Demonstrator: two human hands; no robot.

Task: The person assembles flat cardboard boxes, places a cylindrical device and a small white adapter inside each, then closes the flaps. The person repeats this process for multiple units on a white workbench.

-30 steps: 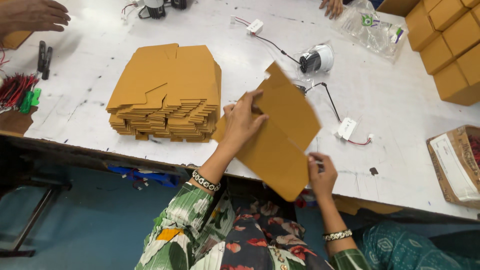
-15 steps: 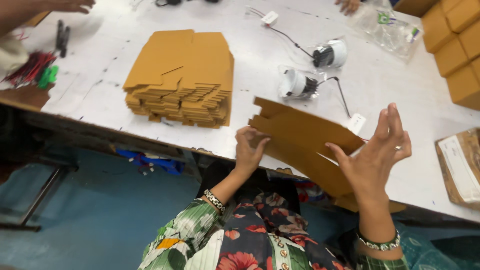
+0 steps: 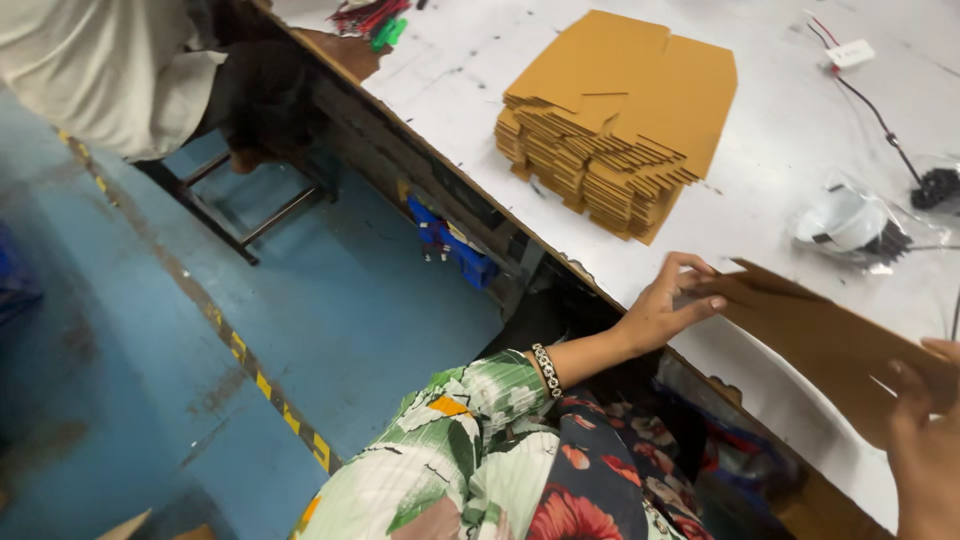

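While the left hand (image 3: 668, 305) is closed with thumb and fingers on the near edge of a flat brown card (image 3: 820, 340), the far end of that card is gripped by the right hand (image 3: 925, 440) at the frame's lower right. The card is held tilted over the edge of the white table (image 3: 770, 170). Just beyond the left hand a stack (image 3: 620, 120) of like cards is seen on the table, and beyond the right hand a bagged white part (image 3: 845, 222) with black wire.
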